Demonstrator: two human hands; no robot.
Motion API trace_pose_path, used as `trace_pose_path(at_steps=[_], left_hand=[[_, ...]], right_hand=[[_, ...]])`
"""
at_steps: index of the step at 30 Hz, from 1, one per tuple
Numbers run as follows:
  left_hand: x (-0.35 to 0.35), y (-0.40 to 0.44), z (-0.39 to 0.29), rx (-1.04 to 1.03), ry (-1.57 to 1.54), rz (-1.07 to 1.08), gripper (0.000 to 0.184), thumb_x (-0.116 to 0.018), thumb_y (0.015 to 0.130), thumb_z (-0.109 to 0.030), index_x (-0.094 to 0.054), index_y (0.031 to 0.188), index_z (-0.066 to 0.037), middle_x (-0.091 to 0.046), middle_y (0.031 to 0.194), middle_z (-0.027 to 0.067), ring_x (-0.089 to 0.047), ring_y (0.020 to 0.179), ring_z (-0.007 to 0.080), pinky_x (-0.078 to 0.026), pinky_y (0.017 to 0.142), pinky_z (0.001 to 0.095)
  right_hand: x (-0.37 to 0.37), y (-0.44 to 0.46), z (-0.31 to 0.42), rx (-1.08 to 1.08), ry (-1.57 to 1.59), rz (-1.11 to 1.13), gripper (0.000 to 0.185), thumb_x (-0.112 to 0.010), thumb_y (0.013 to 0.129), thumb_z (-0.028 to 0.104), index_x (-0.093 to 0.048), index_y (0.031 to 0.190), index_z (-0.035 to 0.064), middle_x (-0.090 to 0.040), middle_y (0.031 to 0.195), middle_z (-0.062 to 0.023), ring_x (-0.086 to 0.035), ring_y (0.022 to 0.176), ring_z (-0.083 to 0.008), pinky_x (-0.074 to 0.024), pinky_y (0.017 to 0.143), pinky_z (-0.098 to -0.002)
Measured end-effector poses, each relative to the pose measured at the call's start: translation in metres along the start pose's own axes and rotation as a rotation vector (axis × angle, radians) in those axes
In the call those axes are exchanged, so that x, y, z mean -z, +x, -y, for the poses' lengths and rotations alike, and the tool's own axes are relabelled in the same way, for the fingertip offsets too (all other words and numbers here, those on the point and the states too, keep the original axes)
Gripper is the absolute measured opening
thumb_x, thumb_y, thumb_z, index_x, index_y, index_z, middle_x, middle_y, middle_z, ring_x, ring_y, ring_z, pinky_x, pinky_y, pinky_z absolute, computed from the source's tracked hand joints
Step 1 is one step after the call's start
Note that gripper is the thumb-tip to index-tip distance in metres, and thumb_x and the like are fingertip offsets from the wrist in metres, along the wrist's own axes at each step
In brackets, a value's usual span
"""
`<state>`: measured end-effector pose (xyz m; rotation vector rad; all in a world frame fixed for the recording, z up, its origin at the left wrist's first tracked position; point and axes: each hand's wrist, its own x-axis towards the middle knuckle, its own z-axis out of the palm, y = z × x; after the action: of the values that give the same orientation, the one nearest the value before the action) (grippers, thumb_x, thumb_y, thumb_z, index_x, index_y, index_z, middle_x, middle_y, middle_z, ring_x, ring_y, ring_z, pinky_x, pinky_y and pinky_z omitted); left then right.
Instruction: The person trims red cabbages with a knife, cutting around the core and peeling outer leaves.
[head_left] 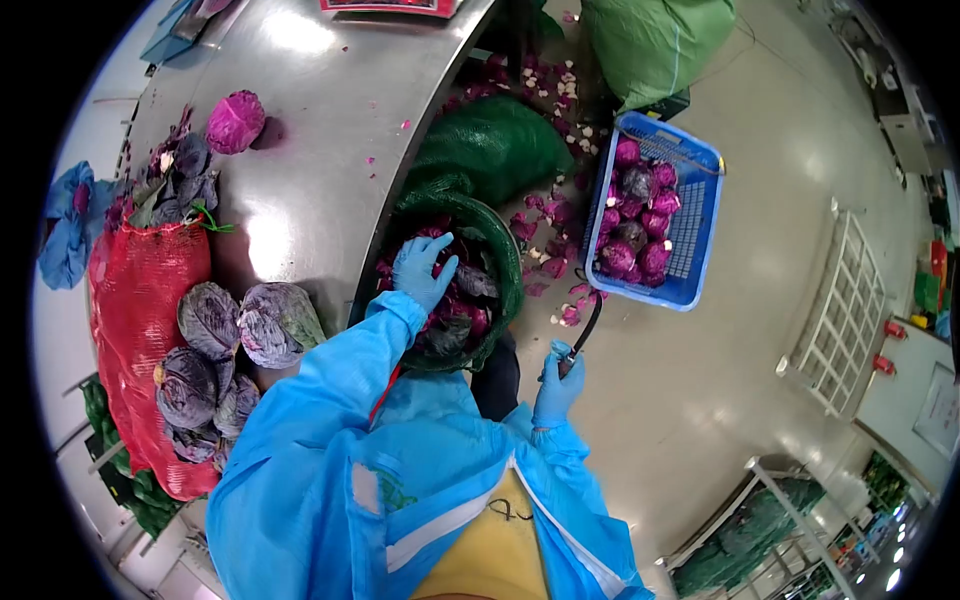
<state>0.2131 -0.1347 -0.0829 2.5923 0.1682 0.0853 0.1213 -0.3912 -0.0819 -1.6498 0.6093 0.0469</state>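
My left hand [425,268], in a blue glove, is over the green mesh-lined bin [508,270] with its fingers apart, at the loose purple cabbage leaves [475,282] inside it. It holds nothing that I can see. Off to the right, my gloved right hand [560,385] is closed around the handle of a dark, curved, blade-like tool [591,325], whose exact kind I cannot make out. Its tip points up toward the blue basket [708,240], where several trimmed red cabbages [630,208] lie.
On the steel table [330,120] are a single red cabbage [236,122], several untrimmed cabbages [275,325] and a red mesh sack [150,340]. A green sack [495,140] and scattered leaf scraps [550,240] lie on the floor. Behind the basket stands a light-green sack [655,45].
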Motion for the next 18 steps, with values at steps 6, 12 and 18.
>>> trace_pose_path(at_steps=[6, 12, 18], left_hand=[[-0.083, -0.010, 0.040, 0.241, 0.301, 0.060, 0.057, -0.051, 0.085, -0.040, -0.037, 0.136, -0.019, -0.036, 0.137, 0.0140, -0.029, 0.129, 0.0355, -0.015, 0.108, 0.0496], [-0.142, -0.008, 0.096, 0.266, 0.277, 0.048, 0.056, -0.051, 0.082, -0.032, -0.037, 0.136, -0.029, -0.037, 0.139, 0.0068, -0.030, 0.129, 0.0308, -0.017, 0.107, 0.0511], [-0.153, -0.023, 0.130, 0.295, 0.162, -0.027, 0.053, -0.050, 0.082, -0.032, -0.041, 0.134, -0.029, -0.038, 0.138, 0.0079, -0.031, 0.128, 0.0330, -0.018, 0.107, 0.0519]], right_hand=[[0.009, -0.005, 0.009, -0.058, -0.048, -0.018, 0.019, -0.057, 0.085, 0.007, -0.057, 0.104, 0.0027, -0.055, 0.077, -0.0017, -0.047, 0.059, -0.0059, -0.0359, 0.049, -0.0209], [0.020, 0.000, -0.008, -0.064, -0.178, -0.039, 0.018, -0.054, 0.086, 0.003, -0.056, 0.103, 0.0015, -0.053, 0.076, -0.0018, -0.045, 0.058, -0.0063, -0.0374, 0.050, -0.0205], [-0.003, -0.005, 0.007, 0.030, -0.269, 0.010, 0.017, -0.054, 0.085, 0.000, -0.056, 0.102, 0.0007, -0.057, 0.083, -0.0040, -0.048, 0.060, -0.0059, -0.0382, 0.049, -0.0193]])
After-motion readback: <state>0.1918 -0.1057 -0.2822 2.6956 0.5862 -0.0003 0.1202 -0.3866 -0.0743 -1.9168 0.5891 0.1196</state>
